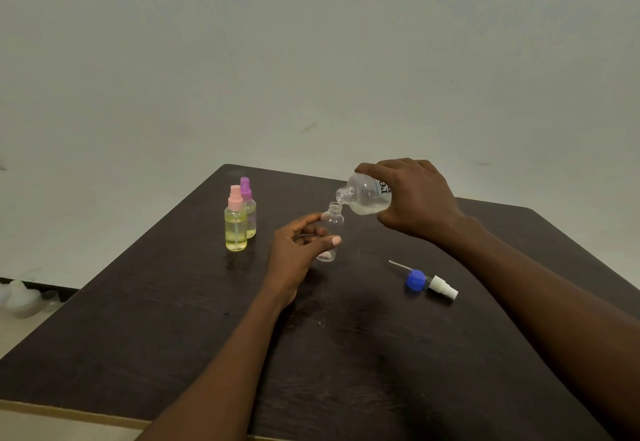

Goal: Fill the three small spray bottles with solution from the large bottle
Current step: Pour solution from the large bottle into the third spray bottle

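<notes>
Two down, looks like: your pink-capped bottle (236,222) and purple-capped bottle (250,212) stand capped with yellowish liquid, back left on the dark woodgrain tabletop (346,354). The third bottle (331,229), clear thin plastic, looks empty, with your left hand (298,250) curled round it. Your right hand (412,194) grips the large bottle (367,196), tipped over its threaded neck. The white spray head (443,287) lies nearby, so pouring and capping are left.

The large bottle (367,198) bears black letters, seemingly "er", partly hidden; smaller blue print is illegible.
</notes>
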